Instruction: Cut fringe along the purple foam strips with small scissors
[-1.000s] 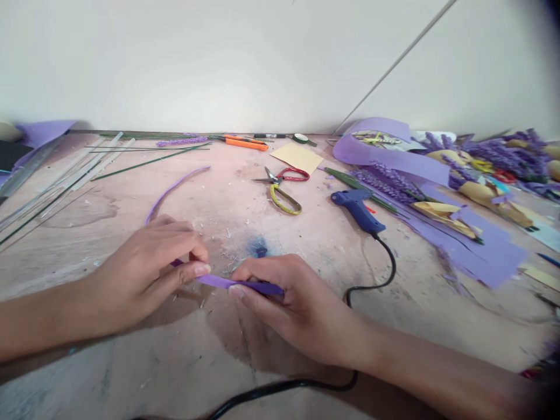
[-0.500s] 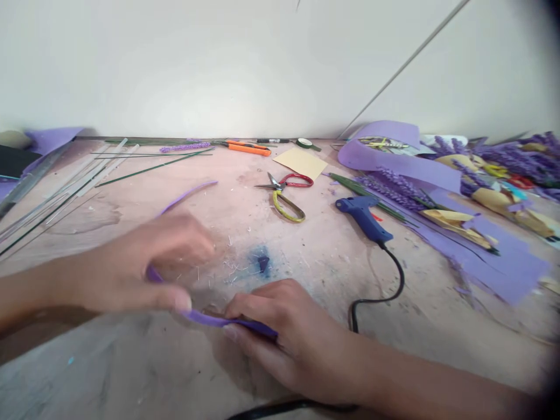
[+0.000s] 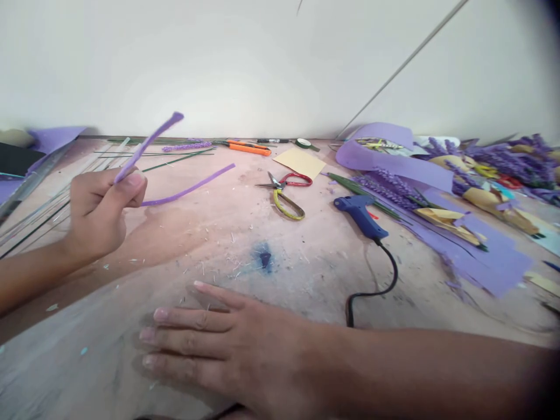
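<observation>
A thin purple strip [image 3: 146, 144] is pinched between the thumb and fingers of my left hand [image 3: 105, 213], raised over the left part of the table. One end of the strip points up; the other trails rightward over the tabletop. My right hand [image 3: 245, 344] lies palm down on the table [image 3: 210, 256] near the front, fingers stretched to the left, holding nothing. Small pale scraps and a dark blue stain [image 3: 265, 258] lie just beyond it. Scissors [image 3: 286, 195] with one red and one yellow handle rest open farther back.
A blue glue gun [image 3: 361, 216] with a black cord lies right of centre. Purple sheets [image 3: 494, 262] and lavender-like flowers [image 3: 394, 189] cover the right side. An orange cutter [image 3: 249, 148], a yellow paper square [image 3: 300, 162] and tape [image 3: 303, 143] lie along the back. Clear sticks and green stems lie left.
My right hand has let go of the purple strip and now lies flat, farther left. My left hand has moved up and left, carrying the strip.
</observation>
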The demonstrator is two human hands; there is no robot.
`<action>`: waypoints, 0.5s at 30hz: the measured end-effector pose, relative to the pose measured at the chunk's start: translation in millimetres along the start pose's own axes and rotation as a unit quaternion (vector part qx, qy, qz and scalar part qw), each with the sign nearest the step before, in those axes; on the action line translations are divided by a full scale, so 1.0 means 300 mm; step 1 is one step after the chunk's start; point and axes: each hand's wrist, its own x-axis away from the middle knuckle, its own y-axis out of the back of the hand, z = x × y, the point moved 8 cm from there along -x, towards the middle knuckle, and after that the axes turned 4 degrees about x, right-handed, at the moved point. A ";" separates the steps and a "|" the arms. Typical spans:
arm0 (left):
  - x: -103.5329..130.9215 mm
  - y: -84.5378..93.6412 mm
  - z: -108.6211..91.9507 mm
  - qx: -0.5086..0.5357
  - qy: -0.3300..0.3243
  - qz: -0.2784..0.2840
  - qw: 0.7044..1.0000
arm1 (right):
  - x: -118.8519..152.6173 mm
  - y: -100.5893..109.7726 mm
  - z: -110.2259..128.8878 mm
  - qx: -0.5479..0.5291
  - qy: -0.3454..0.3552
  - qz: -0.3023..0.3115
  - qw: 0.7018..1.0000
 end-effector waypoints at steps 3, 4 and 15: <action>-0.016 0.033 0.057 0.025 0.031 -0.050 0.998 | -0.054 0.001 -0.024 0.040 0.014 -0.014 0.999; -0.018 0.039 0.074 0.029 0.041 -0.053 0.997 | -0.067 0.006 -0.039 0.052 0.021 -0.018 0.998; -0.058 0.107 0.290 -0.009 0.127 -0.145 0.981 | -0.045 0.208 -0.427 0.201 -0.154 -0.101 0.962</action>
